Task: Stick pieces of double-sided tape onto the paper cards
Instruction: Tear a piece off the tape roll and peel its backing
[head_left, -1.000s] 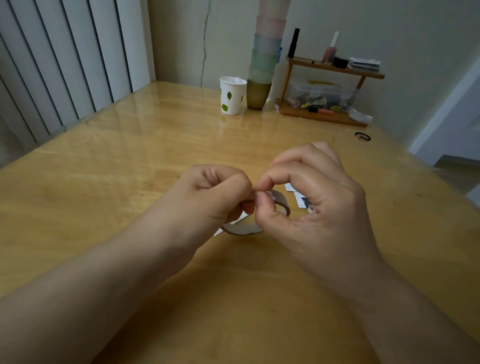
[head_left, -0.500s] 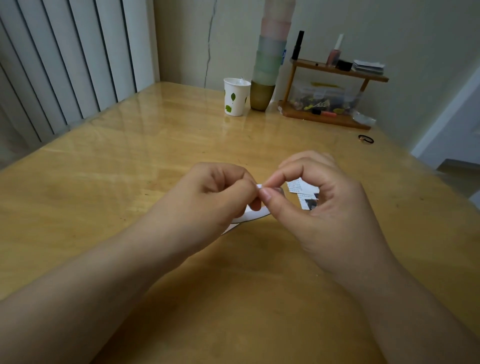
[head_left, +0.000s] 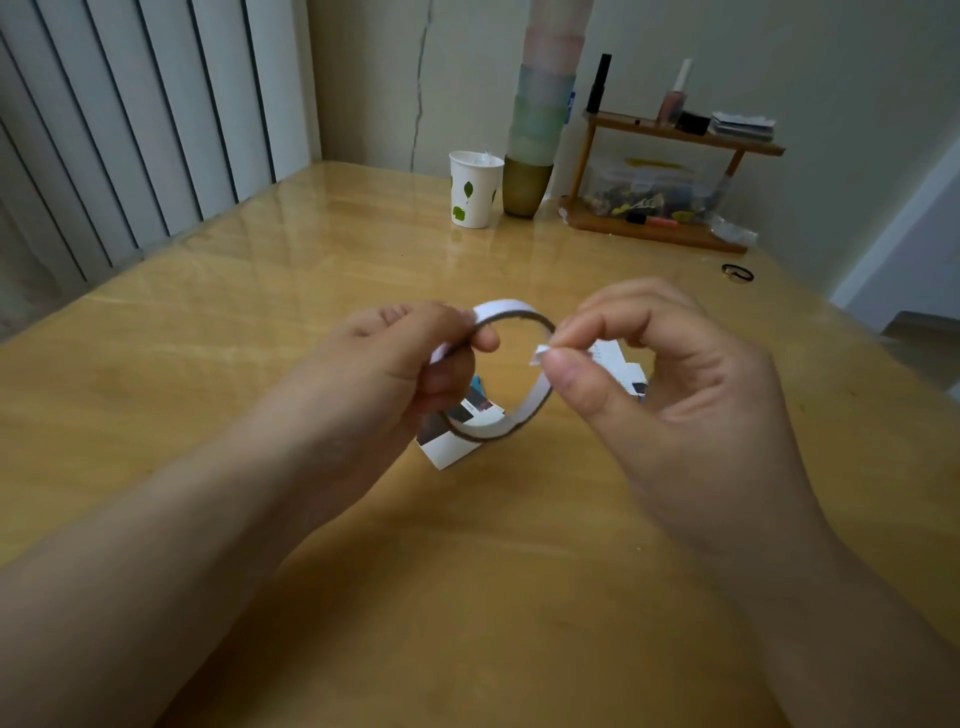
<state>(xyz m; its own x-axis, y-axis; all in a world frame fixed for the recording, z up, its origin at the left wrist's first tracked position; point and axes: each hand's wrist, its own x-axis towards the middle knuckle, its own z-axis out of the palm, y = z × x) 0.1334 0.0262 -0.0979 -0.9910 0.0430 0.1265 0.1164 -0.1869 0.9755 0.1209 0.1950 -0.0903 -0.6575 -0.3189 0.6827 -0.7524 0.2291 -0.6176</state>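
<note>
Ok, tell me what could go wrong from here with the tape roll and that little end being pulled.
1. The right hand pinches only a tiny tab of tape; it may slip free or tear short.
2. The left hand holds the thin tape roll by one side only, so a pull could twist or flatten it.
3. The paper cards lie loose on the table beneath the roll; exposed adhesive might catch one.

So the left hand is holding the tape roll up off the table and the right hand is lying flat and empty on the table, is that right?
Not quite. The left hand does hold the tape roll above the table, but the right hand is raised too, pinching the tape's loose end between thumb and forefinger, as the head view shows.
</note>
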